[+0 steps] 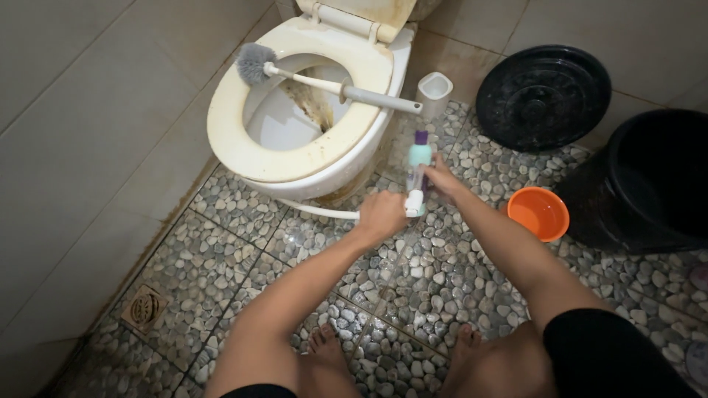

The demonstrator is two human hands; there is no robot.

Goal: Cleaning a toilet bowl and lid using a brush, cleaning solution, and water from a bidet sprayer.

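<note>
Head view: right hand (442, 179) holds bottle (419, 163); orange bowl (539, 212) empty

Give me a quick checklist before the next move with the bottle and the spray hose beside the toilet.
1. Bottle held by right hand: ok.
2. Bottle's purple cap on: ok.
3. Left hand grips the white hose end by the bottle's base: ok.
4. Toilet brush resting steadily across the toilet seat: ok, handle overhangs the rim.
5. Bowl clean: not ok, brown stains show.
6. Pebble floor dry underfoot: cannot tell.
</note>
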